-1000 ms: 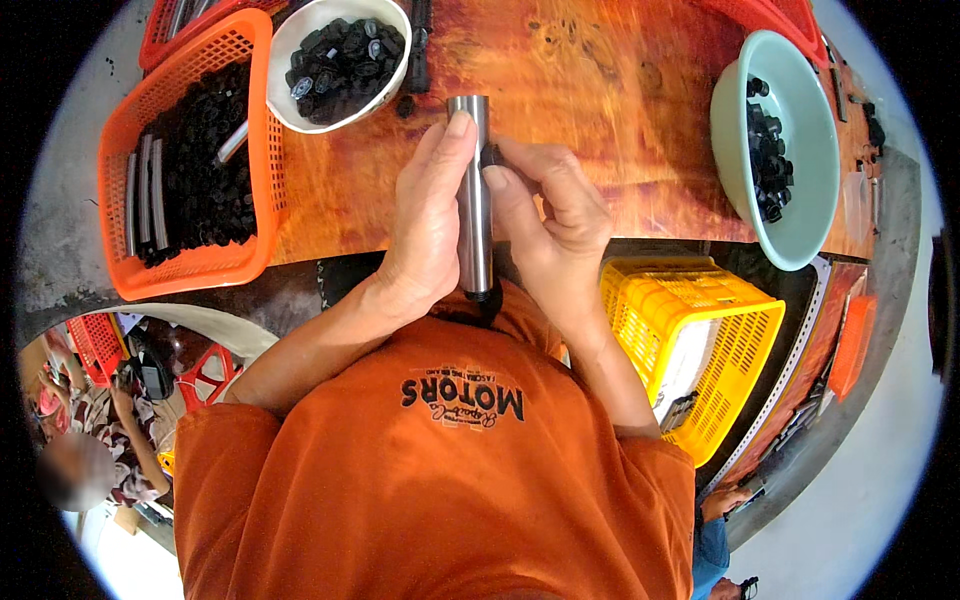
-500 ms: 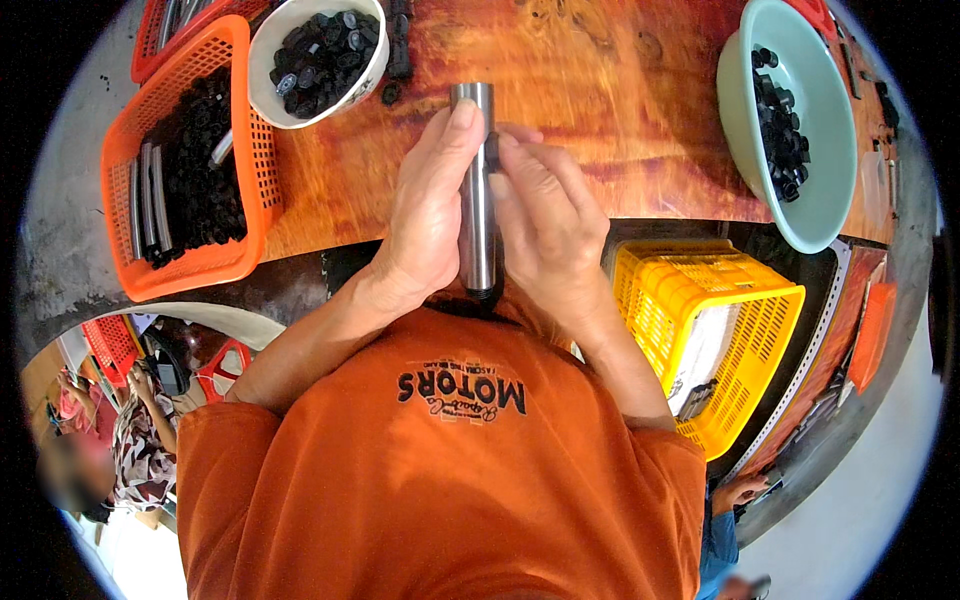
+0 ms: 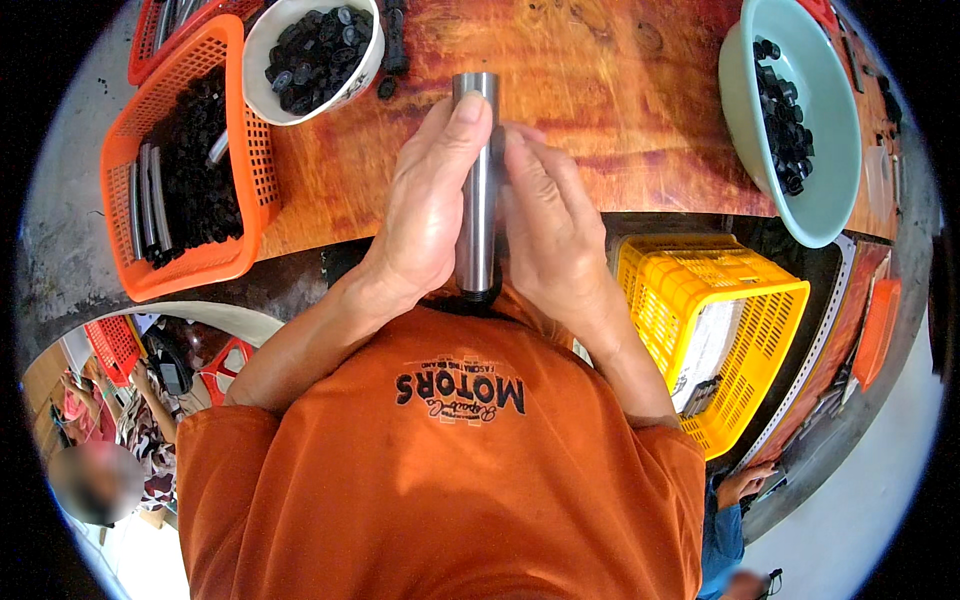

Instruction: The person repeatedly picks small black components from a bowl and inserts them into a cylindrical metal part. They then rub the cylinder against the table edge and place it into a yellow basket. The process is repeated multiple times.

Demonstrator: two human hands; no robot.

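Observation:
A shiny metal tube (image 3: pixel 479 215) stands lengthwise in front of my chest, its wider rim at the far end and a black ringed end at the near one. My left hand (image 3: pixel 428 210) grips it from the left, thumb laid along its upper face. Against its right side my right hand (image 3: pixel 553 215) is closed with bent fingers, slightly smeared by motion. A dark patch shows between those fingers and the tube; what it is I cannot make out.
On the wooden table (image 3: pixel 570 90) are an orange basket (image 3: pixel 258 150) and a white bowl (image 3: pixel 372 75), both with black parts, at left. A pale green basin (image 3: pixel 838 150) with black parts is at right. Below it sits a yellow crate (image 3: pixel 765 275). Other people work at both sides.
The tube's far end has risen slightly away from my chest. My right hand's fingers have shifted along the tube's side and now look more blurred. The left hand keeps its grip.

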